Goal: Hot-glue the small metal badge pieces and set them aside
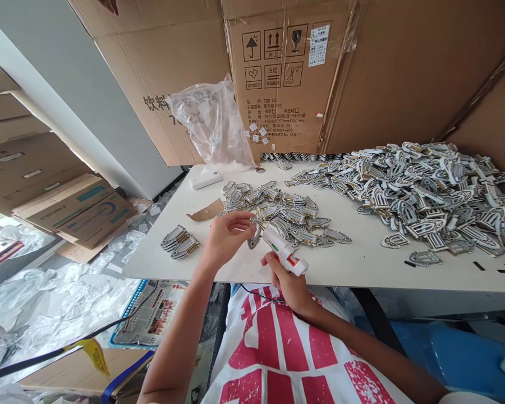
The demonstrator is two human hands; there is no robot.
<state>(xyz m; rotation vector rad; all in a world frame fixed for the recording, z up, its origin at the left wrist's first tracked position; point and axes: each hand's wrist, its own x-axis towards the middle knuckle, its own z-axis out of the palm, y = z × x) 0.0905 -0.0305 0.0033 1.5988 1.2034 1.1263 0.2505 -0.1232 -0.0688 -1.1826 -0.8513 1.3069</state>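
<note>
My right hand [288, 280] is wrapped around the handle of a white glue gun [280, 244] with a red-orange part at its rear. The gun's nozzle points up and left, at a small grey arch-shaped plastic piece [255, 238]. Pinched between the fingertips of my left hand [231, 235] is that same piece, held just above the table. Beyond both hands lies a loose pile of similar arch-shaped pieces [294, 216]. To the left of my left hand, a small neat group of these pieces [180, 242] rests near the table edge.
A large heap of arch pieces [421, 185] covers the right of the white table [345, 269]. Cardboard [278, 73] walls the back, with a clear plastic bag [214, 123] against it. A brown paper scrap [206, 212] and white box [205, 179] lie at left. Black strips [480, 266] sit far right.
</note>
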